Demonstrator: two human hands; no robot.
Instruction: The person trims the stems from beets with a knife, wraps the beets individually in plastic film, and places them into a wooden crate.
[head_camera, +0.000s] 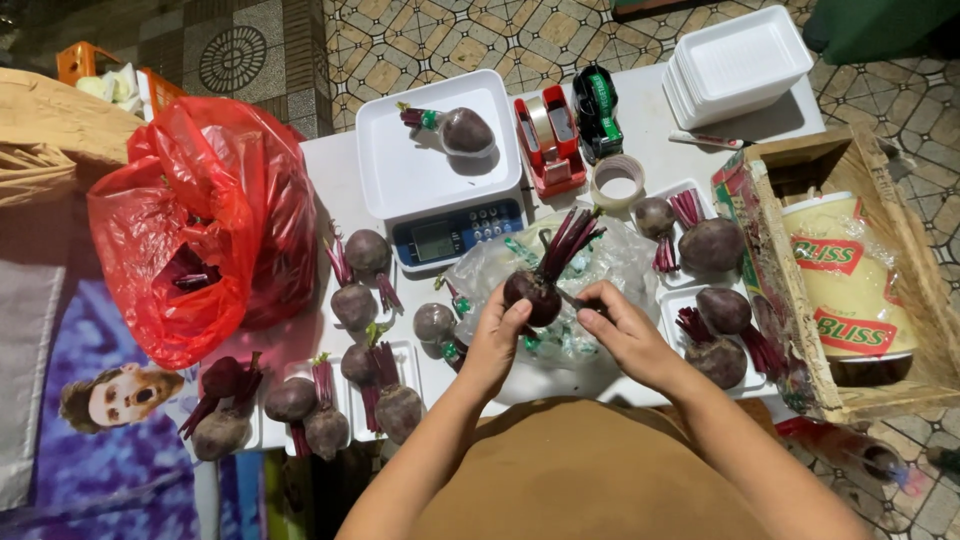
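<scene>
The left hand (497, 335) grasps a dark beet (532, 296) over the middle of the white tabletop (330, 165), fingers curled round its left side, its red stalks (568, 243) pointing up and away. The right hand (622, 328) meets the beet from the right, fingers pinched at its side; what it pinches is too small to tell. Under both hands lies a crumpled clear bag (590, 265).

Behind the beet stands a scale (440, 160) with a white pan, and on the pan lies one beet with a green band (462, 130) on its stalks. Right of the scale sit a red tape dispenser (548, 140), a black and green one (598, 110) and a loose roll of tape (618, 180). A stack of white foam trays (738, 62) rests at the far right corner.

To the left of the hands, loose beets (360, 280) lie on the tabletop, and more sit in trays along the near edge (310, 410). To the right, trays hold further beets (712, 245). A red plastic bag (195, 220) slumps at the left end. A cardboard box (870, 370) at the right holds a yellow tub (845, 275)
</scene>
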